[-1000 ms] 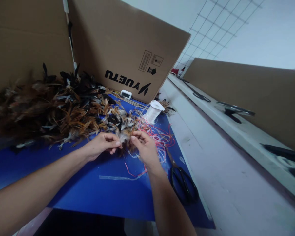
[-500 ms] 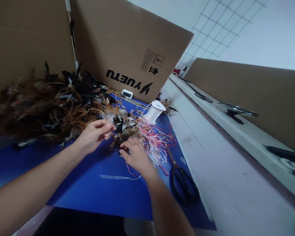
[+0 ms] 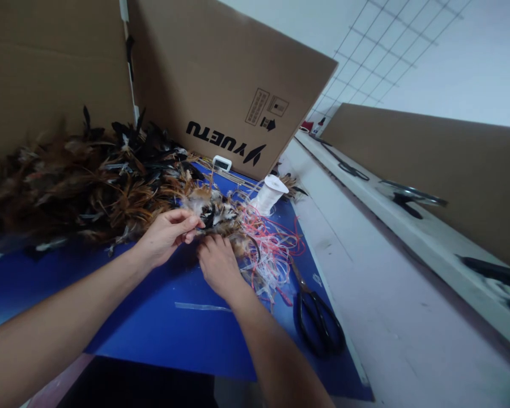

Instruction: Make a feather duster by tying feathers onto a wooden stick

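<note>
My left hand (image 3: 170,235) is closed in a pinch at the near edge of a pile of small feathers (image 3: 215,209); what lies between its fingertips is too small to make out. Close beside it, on the right, my right hand (image 3: 219,263) is over the feathers with its fingers bent and close together, their tips partly hidden. Tangled red and white strings (image 3: 267,249) lie to the right of my right hand. A clear strip (image 3: 199,306) lies on the blue mat (image 3: 153,323) below my hands.
Brown and black feathers (image 3: 89,181) are heaped at the left. A white spool (image 3: 270,194) stands behind the strings, near a small white device (image 3: 221,164). Black-handled scissors (image 3: 318,320) lie at the right. A cardboard box (image 3: 221,73) stands behind, and a ledge holds tools.
My right hand has moved left, closer to my left hand, and its fingers have come together. My left hand has hardly moved.
</note>
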`<act>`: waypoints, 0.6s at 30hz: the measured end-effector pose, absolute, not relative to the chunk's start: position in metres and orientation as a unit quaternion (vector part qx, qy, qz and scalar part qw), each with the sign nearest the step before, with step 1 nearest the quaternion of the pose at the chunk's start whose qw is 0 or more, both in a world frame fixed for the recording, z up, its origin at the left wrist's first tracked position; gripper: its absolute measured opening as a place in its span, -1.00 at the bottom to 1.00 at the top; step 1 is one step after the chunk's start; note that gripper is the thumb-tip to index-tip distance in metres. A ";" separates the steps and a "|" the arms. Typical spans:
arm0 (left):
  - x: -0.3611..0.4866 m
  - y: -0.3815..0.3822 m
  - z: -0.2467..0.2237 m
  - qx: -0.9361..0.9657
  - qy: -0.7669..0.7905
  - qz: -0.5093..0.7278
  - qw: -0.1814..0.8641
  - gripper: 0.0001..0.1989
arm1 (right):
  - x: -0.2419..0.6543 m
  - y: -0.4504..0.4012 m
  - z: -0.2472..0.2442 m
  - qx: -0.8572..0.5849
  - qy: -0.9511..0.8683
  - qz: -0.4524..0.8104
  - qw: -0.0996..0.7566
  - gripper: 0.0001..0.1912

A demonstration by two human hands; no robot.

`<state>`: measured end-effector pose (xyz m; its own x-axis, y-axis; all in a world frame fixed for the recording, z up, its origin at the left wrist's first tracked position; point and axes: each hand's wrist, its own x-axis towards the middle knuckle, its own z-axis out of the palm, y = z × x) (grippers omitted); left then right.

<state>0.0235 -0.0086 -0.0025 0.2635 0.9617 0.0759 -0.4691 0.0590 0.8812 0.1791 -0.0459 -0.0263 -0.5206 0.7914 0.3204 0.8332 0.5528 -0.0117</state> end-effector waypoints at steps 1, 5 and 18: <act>0.024 -0.009 -0.002 0.428 0.290 0.535 0.668 -0.83 | 0.181 -0.047 -0.025 -0.477 -0.861 -0.048 0.172 -0.82; 0.024 -0.009 -0.001 0.423 0.303 0.533 0.667 -0.81 | 0.191 -0.049 -0.021 -0.504 -0.790 0.120 0.327 -0.84; 0.029 -0.011 -0.004 0.431 0.345 0.503 0.665 -0.77 | 0.195 -0.050 -0.008 -0.465 -0.472 0.519 0.540 -0.84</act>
<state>0.0287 -0.0112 -0.0038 0.2556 0.9664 -0.0249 -0.3708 0.1218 0.9207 0.1948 -0.0496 -0.0079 0.0156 0.9996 0.0252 -0.1216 0.0269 -0.9922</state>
